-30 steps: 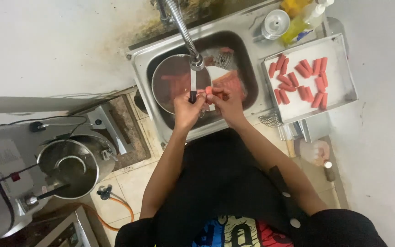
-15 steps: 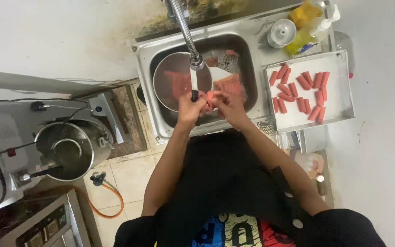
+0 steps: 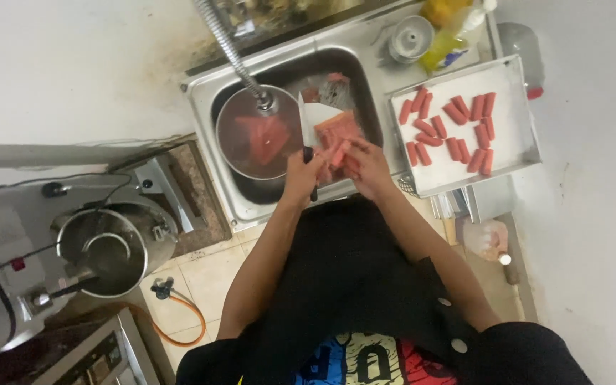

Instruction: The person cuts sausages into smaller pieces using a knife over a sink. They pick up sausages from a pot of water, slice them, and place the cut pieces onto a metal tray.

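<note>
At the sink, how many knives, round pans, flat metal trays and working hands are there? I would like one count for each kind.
Knife: 1, in the left hand
Round pan: 1, in the sink
Flat metal tray: 1, with sausage pieces
Hands: 2, the right hand holding a sausage
Total: 5

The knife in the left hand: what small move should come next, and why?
Probably draw the knife along the sausage pinched in the right hand. The left hand grips the black handle with the blade up over the sink, and bare sausages already fill the tray.
</note>
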